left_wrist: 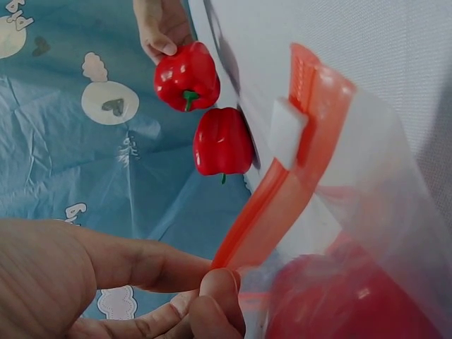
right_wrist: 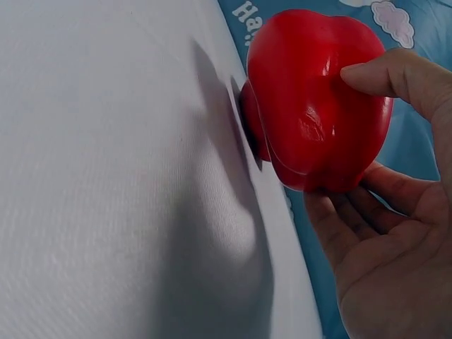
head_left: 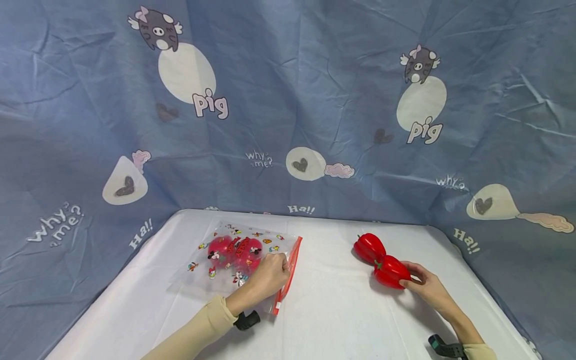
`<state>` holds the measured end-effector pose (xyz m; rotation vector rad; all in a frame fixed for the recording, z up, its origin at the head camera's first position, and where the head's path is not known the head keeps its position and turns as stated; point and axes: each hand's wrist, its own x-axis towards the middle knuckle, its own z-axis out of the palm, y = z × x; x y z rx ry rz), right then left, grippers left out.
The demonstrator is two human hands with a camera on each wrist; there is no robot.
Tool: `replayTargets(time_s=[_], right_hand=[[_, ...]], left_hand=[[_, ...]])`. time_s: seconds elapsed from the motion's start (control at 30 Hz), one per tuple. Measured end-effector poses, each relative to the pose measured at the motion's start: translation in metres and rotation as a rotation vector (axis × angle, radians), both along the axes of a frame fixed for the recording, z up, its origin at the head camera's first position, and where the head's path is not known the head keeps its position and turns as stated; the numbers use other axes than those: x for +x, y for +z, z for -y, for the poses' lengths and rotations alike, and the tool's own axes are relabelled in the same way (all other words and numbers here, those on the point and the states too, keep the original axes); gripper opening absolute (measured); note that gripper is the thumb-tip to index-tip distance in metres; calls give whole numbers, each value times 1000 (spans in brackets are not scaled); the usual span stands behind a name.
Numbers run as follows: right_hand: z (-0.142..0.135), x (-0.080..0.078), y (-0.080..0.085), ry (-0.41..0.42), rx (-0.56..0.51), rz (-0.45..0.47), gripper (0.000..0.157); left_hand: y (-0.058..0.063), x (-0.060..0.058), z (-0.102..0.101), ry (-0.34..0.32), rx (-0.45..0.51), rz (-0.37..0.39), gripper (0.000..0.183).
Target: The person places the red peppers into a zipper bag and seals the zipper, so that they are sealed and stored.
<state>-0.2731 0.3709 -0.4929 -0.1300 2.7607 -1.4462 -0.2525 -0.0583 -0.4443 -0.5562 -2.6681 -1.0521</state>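
Observation:
My left hand (head_left: 269, 275) pinches the orange-red zip edge (left_wrist: 272, 212) of a clear zip bag (head_left: 200, 282) printed with cartoon figures. Inside the bag, seen through the plastic, are red bell peppers (head_left: 220, 251). In the left wrist view a white slider (left_wrist: 288, 134) sits on the zip, away from the fingers. On the right, my right hand (head_left: 429, 289) holds a glossy red bell pepper (right_wrist: 318, 99), thumb on one side and fingers on the other. Just behind it lies another red bell pepper (head_left: 369, 247) on the table, partly hidden in the right wrist view.
A white cloth (head_left: 328, 320) covers the table. Behind and along both sides hangs a blue curtain (head_left: 270, 100) with pig prints. Dark bands (head_left: 445, 346) are worn on the wrists.

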Motion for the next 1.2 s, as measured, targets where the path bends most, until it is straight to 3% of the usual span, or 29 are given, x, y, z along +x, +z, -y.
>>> replayTargets(time_s=[0.5, 1.2], right_hand=[[15, 2, 3, 35, -70, -4, 65], [38, 0, -11, 80, -117, 19, 62]], left_hand=[[-1, 0, 1, -4, 8, 30, 15], [0, -1, 1, 2, 2, 16, 16]])
